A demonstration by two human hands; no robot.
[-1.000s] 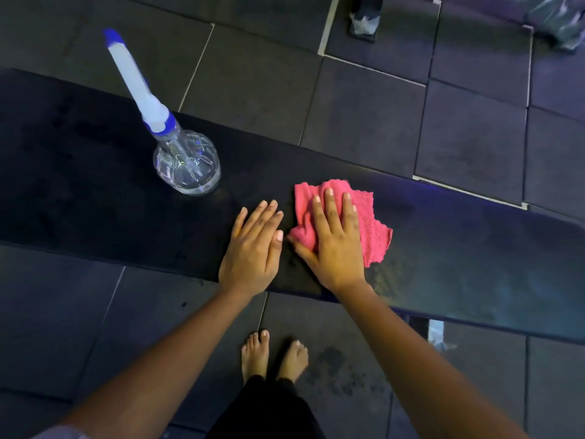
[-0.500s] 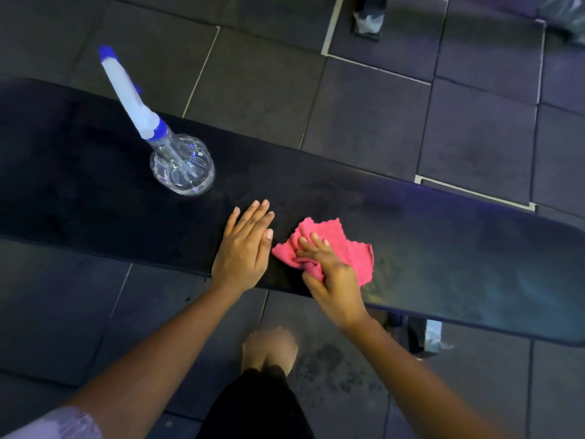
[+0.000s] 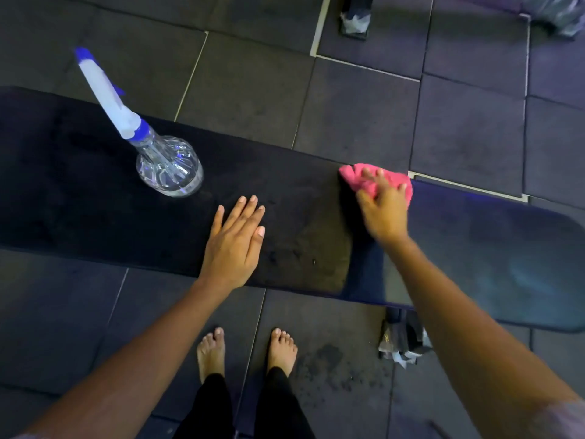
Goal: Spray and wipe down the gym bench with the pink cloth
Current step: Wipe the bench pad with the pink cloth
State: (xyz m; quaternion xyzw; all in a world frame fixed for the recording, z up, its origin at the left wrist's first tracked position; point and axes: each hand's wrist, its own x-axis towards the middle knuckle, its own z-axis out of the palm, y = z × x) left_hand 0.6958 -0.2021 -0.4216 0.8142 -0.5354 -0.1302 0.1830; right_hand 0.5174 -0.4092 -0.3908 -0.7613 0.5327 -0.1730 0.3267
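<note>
A long black gym bench (image 3: 95, 198) runs across the view from left to right. My right hand (image 3: 383, 210), blurred by motion, presses the pink cloth (image 3: 357, 179) onto the bench at its far edge, fingers spread over it. My left hand (image 3: 234, 245) lies flat and open on the bench near its front edge, holding nothing. A clear spray bottle (image 3: 167, 166) with a white and blue head stands upright on the bench, to the left of both hands.
Dark rubber floor tiles (image 3: 364, 115) surround the bench. My bare feet (image 3: 247, 353) stand in front of it. A bench foot wrapped in plastic (image 3: 402, 340) shows under the right part, another (image 3: 354, 17) beyond the bench at the top.
My right hand has swept the pink cloth from the bench's front edge next to my left hand to the far edge, further right. The left hand and the bottle stay put.
</note>
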